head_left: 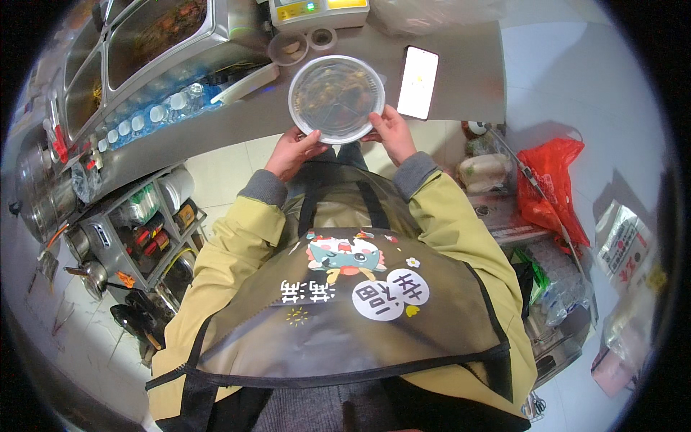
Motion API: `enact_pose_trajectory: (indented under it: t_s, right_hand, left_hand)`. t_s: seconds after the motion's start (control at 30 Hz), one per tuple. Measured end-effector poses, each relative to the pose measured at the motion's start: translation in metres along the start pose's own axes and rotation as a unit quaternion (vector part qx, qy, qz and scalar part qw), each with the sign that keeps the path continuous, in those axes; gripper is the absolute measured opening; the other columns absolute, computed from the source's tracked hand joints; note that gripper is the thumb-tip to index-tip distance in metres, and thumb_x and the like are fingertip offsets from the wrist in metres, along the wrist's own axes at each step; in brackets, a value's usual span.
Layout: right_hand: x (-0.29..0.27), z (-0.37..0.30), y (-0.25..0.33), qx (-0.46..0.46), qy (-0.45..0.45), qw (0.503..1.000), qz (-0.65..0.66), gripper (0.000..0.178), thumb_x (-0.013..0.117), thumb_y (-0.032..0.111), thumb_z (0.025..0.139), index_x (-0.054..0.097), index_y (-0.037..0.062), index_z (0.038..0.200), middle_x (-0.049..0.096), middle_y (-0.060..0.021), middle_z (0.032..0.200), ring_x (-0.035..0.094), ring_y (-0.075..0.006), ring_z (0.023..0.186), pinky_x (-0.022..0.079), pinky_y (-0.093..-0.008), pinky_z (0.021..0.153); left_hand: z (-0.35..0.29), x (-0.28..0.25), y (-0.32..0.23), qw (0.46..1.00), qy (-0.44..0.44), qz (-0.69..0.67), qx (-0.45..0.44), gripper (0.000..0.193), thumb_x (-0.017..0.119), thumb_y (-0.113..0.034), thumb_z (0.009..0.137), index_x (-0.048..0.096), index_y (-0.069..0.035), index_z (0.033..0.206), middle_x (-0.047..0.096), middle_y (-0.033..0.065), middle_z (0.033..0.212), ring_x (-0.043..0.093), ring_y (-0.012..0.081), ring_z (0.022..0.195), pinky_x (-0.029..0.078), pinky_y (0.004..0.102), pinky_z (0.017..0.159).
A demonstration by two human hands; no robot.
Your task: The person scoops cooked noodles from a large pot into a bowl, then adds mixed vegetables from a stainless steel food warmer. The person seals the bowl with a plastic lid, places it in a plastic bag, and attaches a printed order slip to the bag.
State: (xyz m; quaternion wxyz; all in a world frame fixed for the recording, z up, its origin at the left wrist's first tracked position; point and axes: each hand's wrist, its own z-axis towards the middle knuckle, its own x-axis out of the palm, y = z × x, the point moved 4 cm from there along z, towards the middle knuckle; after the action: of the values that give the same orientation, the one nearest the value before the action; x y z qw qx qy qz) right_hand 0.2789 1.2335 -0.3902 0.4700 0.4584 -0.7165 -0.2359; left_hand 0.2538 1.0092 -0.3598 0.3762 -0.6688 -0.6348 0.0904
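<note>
Between my two hands is a round takeaway bowl (337, 99) with a clear lid, and brownish food shows dimly through it. My left hand (294, 153) grips its near left rim, thumb on top of the edge. On the near right rim, my right hand (392, 135) holds on with its thumb over the lid edge and fingers beneath. The bowl is at the near edge of the metal counter (461, 79); whether it rests on it I cannot tell. Just beyond it are two small round tubs, one clear (288, 47) and one with dark contents (322, 39).
A phone (419, 82) with a lit white screen lies right of the bowl. Behind stands a weighing scale (317, 13). Food trays (155, 43) and several water bottles (158, 113) line the left. A red plastic bag (551, 183) sits right; shelves (147, 230) stand lower left.
</note>
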Motion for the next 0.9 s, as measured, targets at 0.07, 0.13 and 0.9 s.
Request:
enact_pose_trajectory:
  t_s: [0.07, 0.13, 0.9]
  right_hand:
    - [0.0, 0.0, -0.001, 0.004, -0.001, 1.0, 0.016, 0.025, 0.055, 0.021, 0.098, 0.049, 0.0013, 0.113, 0.064, -0.009, 0.101, 0.067, -0.0173, 0.085, 0.06, -0.0306, 0.07]
    - [0.002, -0.001, -0.002, 0.004, -0.007, 0.999, 0.032, 0.023, 0.055, 0.019, 0.098, 0.05, 0.0013, 0.111, 0.063, -0.0088, 0.101, 0.066, -0.0172, 0.085, 0.06, -0.0312, 0.07]
    - [0.007, -0.006, 0.006, 0.042, -0.031, 0.997, -0.056, 0.036, 0.065, 0.019, 0.091, 0.047, 0.0015, 0.118, 0.06, -0.0092, 0.106, 0.062, -0.0172, 0.097, 0.058, -0.0336, 0.075]
  left_hand:
    - [0.0, 0.003, 0.0, 1.0, -0.002, 0.001, 0.004, 0.044, 0.065, -0.019, 0.091, 0.045, 0.002, 0.124, 0.06, 0.0118, 0.113, 0.063, 0.0187, 0.096, 0.054, 0.031, 0.088]
    - [0.0, 0.004, 0.001, 1.0, -0.008, -0.004, 0.003, 0.046, 0.068, -0.017, 0.089, 0.046, 0.001, 0.124, 0.06, 0.0112, 0.113, 0.063, 0.0185, 0.096, 0.054, 0.0312, 0.088]
    - [0.008, 0.008, 0.014, 0.999, 0.027, -0.025, -0.002, 0.056, 0.069, -0.008, 0.085, 0.04, -0.001, 0.132, 0.058, 0.0125, 0.119, 0.061, 0.0224, 0.104, 0.053, 0.0365, 0.089]
